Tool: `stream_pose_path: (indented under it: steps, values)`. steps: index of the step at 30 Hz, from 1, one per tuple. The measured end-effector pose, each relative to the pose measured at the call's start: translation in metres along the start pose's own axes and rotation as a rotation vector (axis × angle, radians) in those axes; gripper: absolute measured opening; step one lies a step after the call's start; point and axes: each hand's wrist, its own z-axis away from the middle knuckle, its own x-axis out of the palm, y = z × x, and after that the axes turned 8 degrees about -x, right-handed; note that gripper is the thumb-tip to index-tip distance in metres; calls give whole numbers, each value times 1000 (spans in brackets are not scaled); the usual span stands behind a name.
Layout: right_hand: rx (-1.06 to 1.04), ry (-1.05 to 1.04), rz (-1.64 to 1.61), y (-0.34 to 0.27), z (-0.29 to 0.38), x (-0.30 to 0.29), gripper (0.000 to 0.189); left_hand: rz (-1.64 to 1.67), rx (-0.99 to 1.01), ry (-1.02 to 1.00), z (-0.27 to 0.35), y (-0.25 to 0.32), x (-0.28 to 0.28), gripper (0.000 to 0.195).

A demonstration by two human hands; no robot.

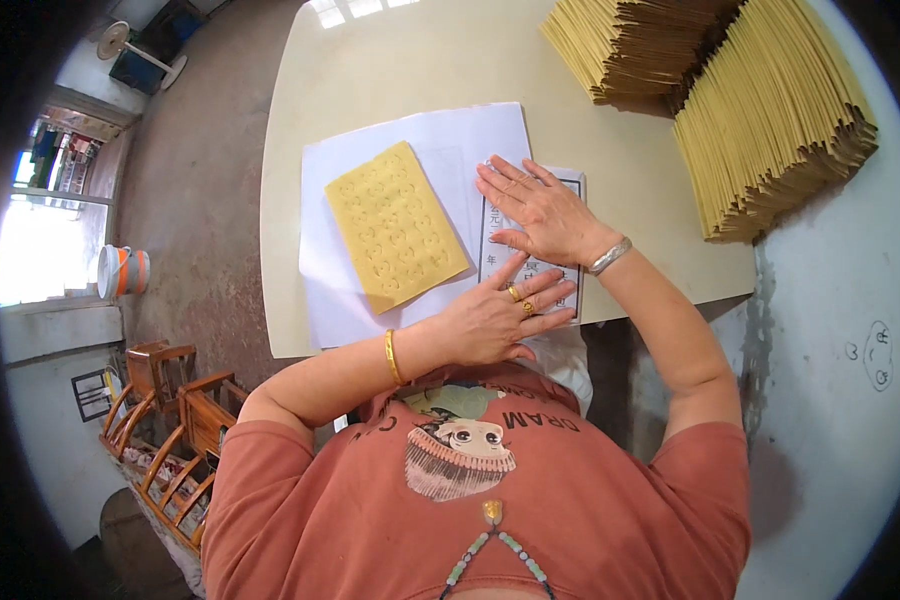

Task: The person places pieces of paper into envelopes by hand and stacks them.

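My right hand (538,206), with a silver bangle at the wrist, lies flat with its fingers apart on the upper part of a white printed paper packet (490,247). The packet bears black characters inside a dark border, partly covered by my hands. Across its lower part rests my left hand (487,319), fingers spread, wearing gold rings and a gold bangle. Neither hand grips anything. To the left of the packet, a yellow sheet or thin pad of joss paper (396,225) with punched curved cuts lies tilted on large white paper sheets (435,135).
Tall rows of folded yellow paper (765,135) stand at the table's back right, beside a pale wall (817,300). The cream table (390,67) has its left edge over a concrete floor. A white-and-orange bucket (123,271) and wooden furniture (165,450) stand at left.
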Motion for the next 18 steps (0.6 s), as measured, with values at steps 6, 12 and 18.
stream_pose_path:
  steps: [6,12,18]
  values:
    - [2,8,-9,0,2,-1,70,-1,-14,-39,0,2,-2,71]
    - [56,154,-100,11,5,0,62,18,-5,26,-2,-3,4,68]
    - [734,682,-407,-2,58,-30,27,72,-295,200,12,8,4,72]
